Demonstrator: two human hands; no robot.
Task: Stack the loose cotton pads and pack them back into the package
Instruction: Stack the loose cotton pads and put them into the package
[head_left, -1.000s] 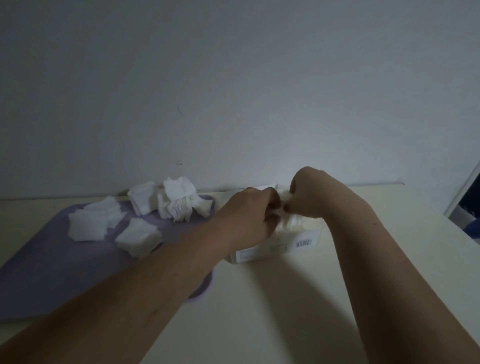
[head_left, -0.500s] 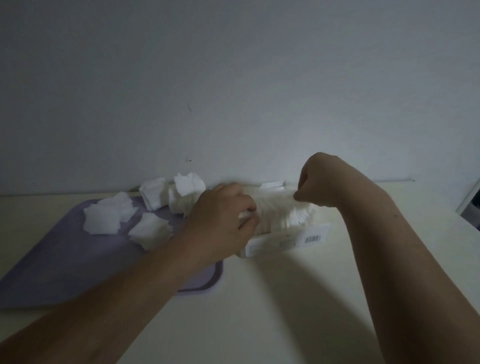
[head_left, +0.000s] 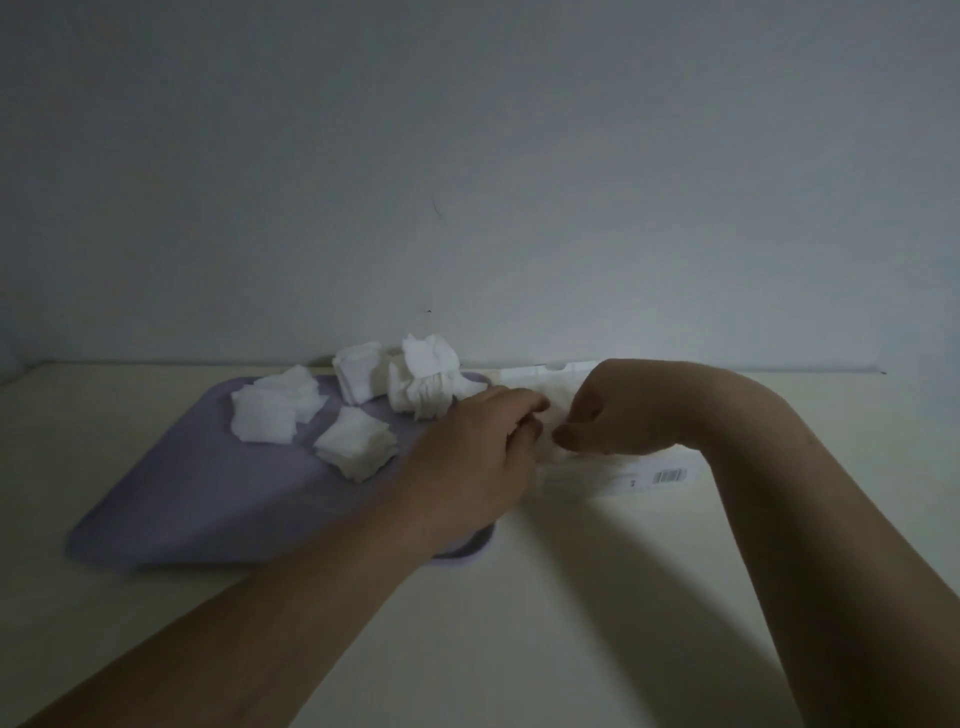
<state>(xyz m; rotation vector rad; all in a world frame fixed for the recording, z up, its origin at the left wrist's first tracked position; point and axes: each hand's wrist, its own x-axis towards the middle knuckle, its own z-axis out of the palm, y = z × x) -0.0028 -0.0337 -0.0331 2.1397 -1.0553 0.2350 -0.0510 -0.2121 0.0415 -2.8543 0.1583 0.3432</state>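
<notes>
Head view. Step in hand, as judged: packing. The left hand (head_left: 478, 447) and right hand (head_left: 618, 410) meet over the package (head_left: 631, 477), which lies on the table (head_left: 597, 597) just right of the purple tray (head_left: 208, 493). Both hands have fingers curled and appear to pinch the wrapper at its opening; the grip itself is hidden. White fill shows inside the package. Four loosely squared heaps of cotton pads (head_left: 358, 449) lie on the tray. Next move, as judged: free one hand, fetch a heap, hold the opening wide.
</notes>
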